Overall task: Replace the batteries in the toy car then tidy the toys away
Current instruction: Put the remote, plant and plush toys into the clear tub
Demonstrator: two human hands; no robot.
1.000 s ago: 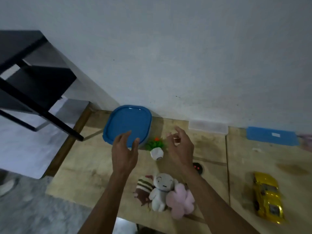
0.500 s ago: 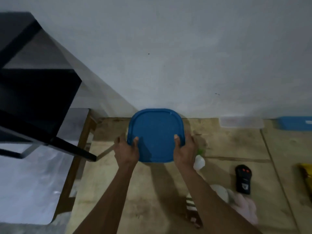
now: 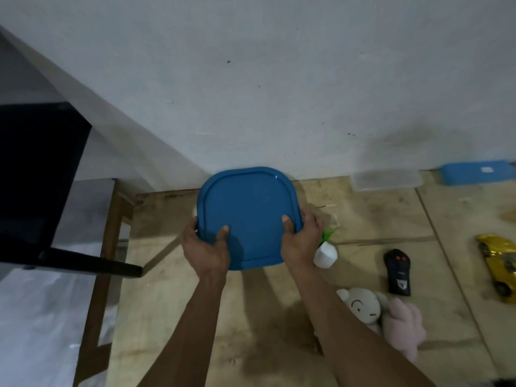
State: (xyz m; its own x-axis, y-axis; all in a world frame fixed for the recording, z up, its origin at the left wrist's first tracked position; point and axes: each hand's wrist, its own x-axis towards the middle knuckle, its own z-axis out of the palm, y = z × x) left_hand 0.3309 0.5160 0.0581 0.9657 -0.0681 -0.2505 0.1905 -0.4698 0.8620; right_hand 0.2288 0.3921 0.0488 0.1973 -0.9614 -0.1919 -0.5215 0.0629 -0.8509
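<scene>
A blue-lidded container [image 3: 248, 208] stands on the wooden table by the wall. My left hand [image 3: 205, 248] grips its near left edge, thumb on the lid. My right hand [image 3: 300, 241] grips the near right edge the same way. The gold toy car [image 3: 499, 268] lies at the far right of the table. A black remote control [image 3: 398, 272] lies between the car and my right arm. A white plush toy [image 3: 361, 305] and a pink plush toy [image 3: 405, 328] lie beside my right forearm. A small white pot with a green plant [image 3: 326, 251] sits by my right hand.
A clear shallow box [image 3: 386, 180] and a blue flat box [image 3: 477, 173] rest against the wall at the back right. A black chair or shelf [image 3: 39, 174] stands off the table's left edge [image 3: 111, 247]. The wall rises just behind the container.
Both hands reached forward and took hold of the blue-lidded container. The view swung left, so the toys and car now sit further right.
</scene>
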